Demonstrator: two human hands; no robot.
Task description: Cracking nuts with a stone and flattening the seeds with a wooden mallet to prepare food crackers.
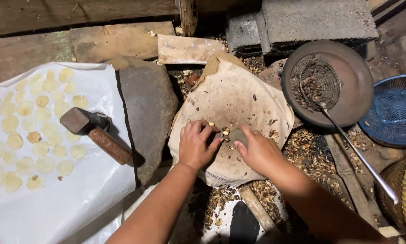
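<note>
My left hand (194, 145) and my right hand (257, 151) rest close together on a stained beige cloth (230, 95) spread over a mound. Between the fingertips lie a few small yellowish kernels (225, 131) and dark shell bits on a small dark stone (237, 135). Both hands have the fingers curled down around that spot; whether either pinches a kernel I cannot tell. A hammer (94, 131) with a metal head and wooden handle lies to the left on a white sheet (76, 199), apart from the hands.
Several flattened pale discs (31, 135) lie in rows on the white sheet. A large flat stone (148, 108) sits between sheet and cloth. At right, a dark pan (347, 72) holds a wire skimmer (318, 83) with dark nuts, beside a blue basket (395, 108). Shell litter (309, 149) covers the ground.
</note>
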